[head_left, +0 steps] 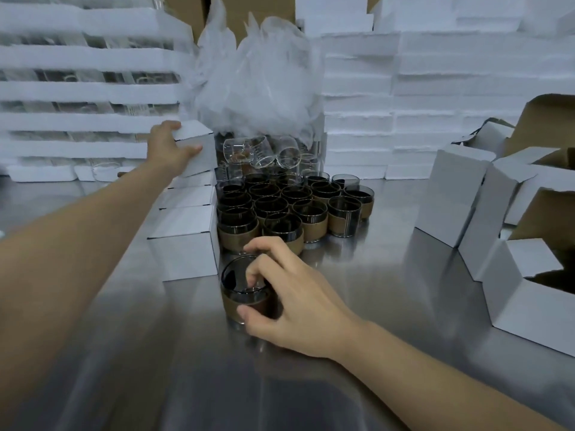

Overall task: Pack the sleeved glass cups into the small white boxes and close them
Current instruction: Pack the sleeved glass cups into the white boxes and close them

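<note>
My right hand [289,293] grips a smoked glass cup with a tan band-like sleeve [244,290], thumb low on the sleeve, fingertips curled over and into the rim. The cup stands upright on the brushed steel table [373,306], its axis vertical, mouth up, close in front of me. My left hand [169,144] is stretched far forward and to the left, fingers wrapped around the corner of a closed small white cardboard box [197,150] that sits on top of a row of like boxes. The nearest of those closed boxes [186,244] stands just left of the cup I hold. Beyond my right hand, the remaining sleeved cups [289,206] stand packed together. The open white boxes [522,293], flaps up, lie off to the right of my right hand, so I judge that the cup must travel rightward, staying upright, and that my right hand is the nearer one for it.
</note>
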Motion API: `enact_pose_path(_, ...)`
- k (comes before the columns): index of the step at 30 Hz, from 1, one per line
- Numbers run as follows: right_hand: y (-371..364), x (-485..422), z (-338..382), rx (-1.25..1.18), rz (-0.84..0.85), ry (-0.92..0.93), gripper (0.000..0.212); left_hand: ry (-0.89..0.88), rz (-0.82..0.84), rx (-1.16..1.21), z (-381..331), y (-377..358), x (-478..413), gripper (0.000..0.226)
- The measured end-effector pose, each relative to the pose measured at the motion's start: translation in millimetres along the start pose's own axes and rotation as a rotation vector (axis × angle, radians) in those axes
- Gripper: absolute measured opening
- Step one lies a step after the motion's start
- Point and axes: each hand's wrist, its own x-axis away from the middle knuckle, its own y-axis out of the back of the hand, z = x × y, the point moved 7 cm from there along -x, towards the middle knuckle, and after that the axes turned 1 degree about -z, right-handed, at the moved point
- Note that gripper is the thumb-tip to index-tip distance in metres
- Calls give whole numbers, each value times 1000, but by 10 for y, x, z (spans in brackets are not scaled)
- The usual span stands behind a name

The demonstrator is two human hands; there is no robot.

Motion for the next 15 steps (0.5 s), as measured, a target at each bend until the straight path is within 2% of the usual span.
enact_pose_path(6, -35, 3, -24, 4, 22, 12, 29, 54, 25, -136, 203, -71, -230, 47)
enact_pose_path(9, -39, 1, -18, 9, 17, 26, 30, 74, 44, -185, 188, -37, -211, 53)
enact_pose_path(12, -25, -2, -3, 31, -5, 23, 30, 77, -4, -88, -26, 9, -15, 62)
enact_pose_path(15, -5, -15, -40, 66, -28, 2, 25, -54, -168, 71, -468, 52, 391, 63)
